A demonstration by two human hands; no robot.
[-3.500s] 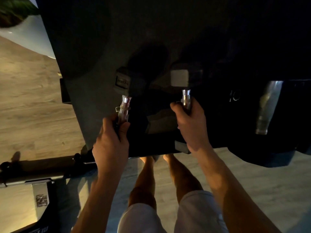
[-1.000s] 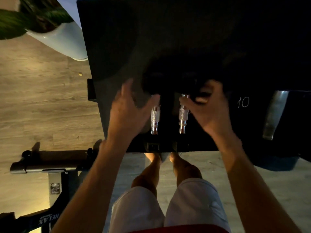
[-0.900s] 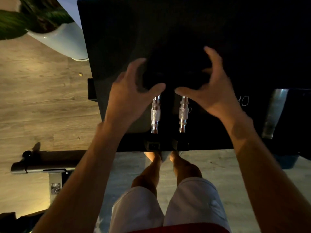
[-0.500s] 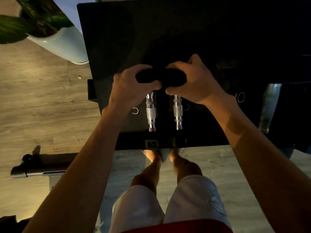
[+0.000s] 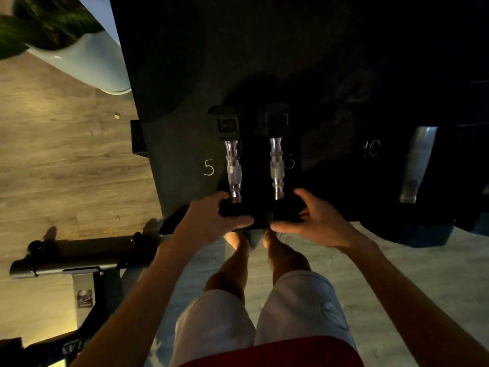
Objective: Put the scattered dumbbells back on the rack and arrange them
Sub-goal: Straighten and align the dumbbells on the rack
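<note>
Dumbbells lie in a pair on the dark rack (image 5: 185, 88): the left dumbbell (image 5: 232, 168) and the right dumbbell (image 5: 276, 168), small and chrome-handled, side by side and close together, handles pointing away from the person.

At the far left a white plant pot (image 5: 87, 64) with green leaves stands on the wooden floor (image 5: 66, 168), just beside the rack's corner. Below it, a black equipment frame (image 5: 79, 255) lies across the floor.

The left hand (image 5: 211, 221) grips the near black head of the left dumbbell, fingers curled over its top and thumb wrapped along its front edge. A chalked "5" (image 5: 209, 167) sits on the shelf just left of that dumbbell's handle. The far heads of both dumbbells rest deeper on the shelf, in shadow. A second chalked "5" (image 5: 290, 162) shows just right of the right dumbbell's handle.

The right hand (image 5: 317, 221) holds the near head of the right dumbbell in the same way, fingers curled over the top and thumb under the front. The two thumbs point toward each other and nearly meet at the shelf's front edge.

Below the hands, bare feet (image 5: 238, 238) stand at the foot of the rack, and white shorts (image 5: 299, 305) cover the thighs.

Further right a chalked "10" (image 5: 371, 148) marks the shelf, and beside it a larger dumbbell (image 5: 418, 162) lies with its thick chrome handle catching the light, its heads lost in the dark.
</note>
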